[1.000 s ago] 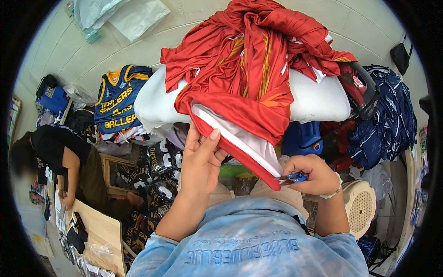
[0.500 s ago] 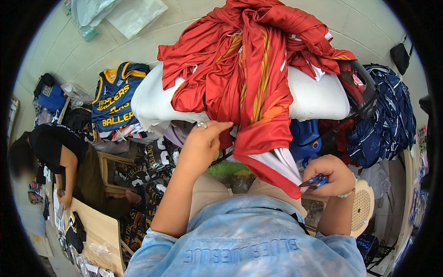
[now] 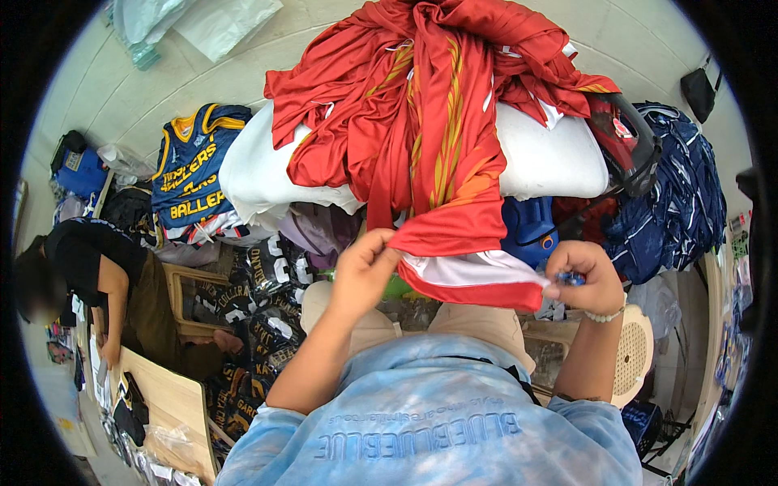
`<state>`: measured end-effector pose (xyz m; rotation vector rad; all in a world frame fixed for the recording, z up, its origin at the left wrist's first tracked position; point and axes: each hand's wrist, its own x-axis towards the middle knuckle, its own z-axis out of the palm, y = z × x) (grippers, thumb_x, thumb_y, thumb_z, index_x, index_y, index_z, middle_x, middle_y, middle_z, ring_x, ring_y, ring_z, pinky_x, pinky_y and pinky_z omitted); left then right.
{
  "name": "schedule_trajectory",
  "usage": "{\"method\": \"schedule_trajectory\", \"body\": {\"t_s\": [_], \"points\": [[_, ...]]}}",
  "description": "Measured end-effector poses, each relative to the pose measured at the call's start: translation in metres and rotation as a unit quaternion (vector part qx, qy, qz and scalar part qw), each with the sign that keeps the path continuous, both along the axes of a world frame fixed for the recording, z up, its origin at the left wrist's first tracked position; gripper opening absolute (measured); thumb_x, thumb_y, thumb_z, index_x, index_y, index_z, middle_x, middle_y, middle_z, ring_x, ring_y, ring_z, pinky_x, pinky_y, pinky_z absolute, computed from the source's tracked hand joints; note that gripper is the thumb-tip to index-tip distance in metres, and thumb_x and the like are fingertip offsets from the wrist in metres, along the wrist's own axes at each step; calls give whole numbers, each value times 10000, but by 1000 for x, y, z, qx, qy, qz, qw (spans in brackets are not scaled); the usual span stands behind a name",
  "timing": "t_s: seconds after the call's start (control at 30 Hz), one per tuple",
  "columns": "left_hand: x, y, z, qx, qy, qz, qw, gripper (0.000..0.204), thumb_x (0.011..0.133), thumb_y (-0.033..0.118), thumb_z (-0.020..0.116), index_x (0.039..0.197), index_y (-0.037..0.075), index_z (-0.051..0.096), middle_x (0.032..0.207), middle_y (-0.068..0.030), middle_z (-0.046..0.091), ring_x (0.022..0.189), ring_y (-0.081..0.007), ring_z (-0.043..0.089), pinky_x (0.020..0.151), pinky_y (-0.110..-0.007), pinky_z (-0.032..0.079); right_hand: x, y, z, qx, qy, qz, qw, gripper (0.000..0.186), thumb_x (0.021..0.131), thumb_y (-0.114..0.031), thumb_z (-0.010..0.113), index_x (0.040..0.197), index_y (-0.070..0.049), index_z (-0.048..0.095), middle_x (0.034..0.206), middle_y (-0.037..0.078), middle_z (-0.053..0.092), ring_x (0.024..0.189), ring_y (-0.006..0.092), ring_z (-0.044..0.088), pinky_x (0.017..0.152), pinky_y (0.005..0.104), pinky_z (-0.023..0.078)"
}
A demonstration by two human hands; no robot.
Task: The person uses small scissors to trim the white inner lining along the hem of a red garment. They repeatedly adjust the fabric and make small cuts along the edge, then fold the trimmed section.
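A red garment (image 3: pixel 450 223) with yellow and orange streaks hangs toward me from a heap of the same shiny fabric. Its lower opening is spread wide, showing the white inside (image 3: pixel 478 271). The fingers of my left hand (image 3: pixel 363 271) pinch the left end of this hem. At the right end, my right hand (image 3: pixel 590 277) is closed around small blue-handled snips (image 3: pixel 570 278), and its fingertips meet the hem corner. The blades of the snips are hidden.
Under the red heap is a white padded support (image 3: pixel 555 158). Navy garments (image 3: pixel 677 194) hang at right beside a dark red machine-like object (image 3: pixel 620 134). A plastic stool (image 3: pixel 636 352) stands lower right. Black printed garments (image 3: pixel 267 324) lie left, where another person (image 3: pixel 113 267) bends over a board.
My left hand has gone from pointing with a stretched finger to pinching the hem. My right hand has risen slightly, and the hem is pulled out wider and more level between both hands.
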<state>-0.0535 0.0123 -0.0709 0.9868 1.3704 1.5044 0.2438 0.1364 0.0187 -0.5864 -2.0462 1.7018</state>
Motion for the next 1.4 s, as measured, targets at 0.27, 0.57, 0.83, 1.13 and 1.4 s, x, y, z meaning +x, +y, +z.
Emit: {"method": "schedule_trajectory", "body": {"t_s": [0.27, 0.57, 0.83, 1.13, 1.4], "points": [[-23, -10, 54, 86, -469, -3, 879, 330, 933, 249, 455, 1103, 10, 608, 1160, -113, 646, 1079, -239, 610, 1002, -400, 428, 8, 19, -28, -42, -56, -60, 996, 157, 773, -43, 732, 807, -32, 579, 756, -29, 589, 672, 27, 494, 600, 197, 392], [-9, -7, 69, 182, -418, 9, 890, 336, 961, 184, 483, 1265, 42, 495, 1217, -95, 597, 1126, -232, 581, 977, -434, 472, -3, 24, -71, -104, -132, 33, 985, 120, 824, -59, 709, 842, -37, 592, 788, -34, 599, 726, 37, 529, 660, 201, 429], [8, -9, 71, 134, -234, 33, 962, 426, 881, -5, 586, 1287, 16, 459, 1181, -118, 603, 1064, -203, 606, 918, -343, 505, -17, 21, -64, -69, -54, -39, 995, 174, 827, -94, 696, 929, -34, 567, 847, -18, 584, 783, 45, 519, 710, 197, 412], [19, -11, 75, 158, -223, -5, 962, 452, 884, -18, 574, 1312, 1, 432, 1179, -132, 609, 1055, -199, 615, 907, -338, 506, -93, -54, -22, 257, 119, -194, 939, 354, 739, -130, 802, 1002, -3, 604, 871, 79, 663, 731, 119, 626, 643, 247, 488], [21, -17, 75, 148, -232, -17, 961, 469, 878, -12, 584, 1315, 2, 417, 1183, -138, 602, 1082, -221, 606, 902, -364, 517, -115, -65, -17, 209, 143, -195, 947, 338, 725, -122, 817, 962, 8, 615, 856, 98, 666, 725, 117, 632, 644, 240, 493]]}}
